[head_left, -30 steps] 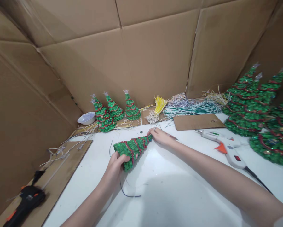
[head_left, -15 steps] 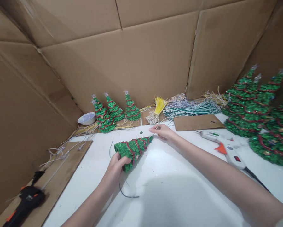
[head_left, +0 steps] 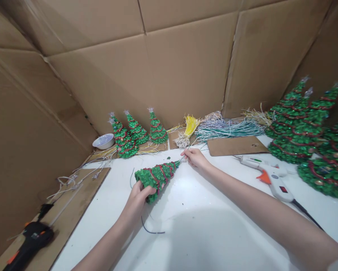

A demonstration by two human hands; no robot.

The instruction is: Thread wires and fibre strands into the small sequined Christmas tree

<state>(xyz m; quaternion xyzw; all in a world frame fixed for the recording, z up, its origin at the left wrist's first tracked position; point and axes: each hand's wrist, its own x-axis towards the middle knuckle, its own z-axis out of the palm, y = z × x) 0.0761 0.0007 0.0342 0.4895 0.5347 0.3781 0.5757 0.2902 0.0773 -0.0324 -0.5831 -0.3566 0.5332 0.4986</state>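
Observation:
A small green Christmas tree (head_left: 157,175) with red garlands lies tilted on its side, its tip pointing right and away from me. My left hand (head_left: 140,194) is closed around its wide base, thumb on the near side. Beyond the tip, my right hand (head_left: 195,158) pinches a thin pale wire (head_left: 181,159) that runs from the top of the tree. A dark thin wire (head_left: 153,232) curves out below the base, and another shows at its left. How the wires run inside the tree is hidden.
Three small finished trees (head_left: 157,130) stand at the back beside a white bowl (head_left: 103,141). Bundled yellow wires (head_left: 191,127) and green wires (head_left: 231,130) lie along the cardboard wall. A white glue gun (head_left: 273,178) and larger trees (head_left: 291,128) are right; a black glue gun (head_left: 36,239) is left.
The tree in my left hand has shifted slightly left. My right hand has moved a little right, so more of the pale wire shows between the tip and my fingers.

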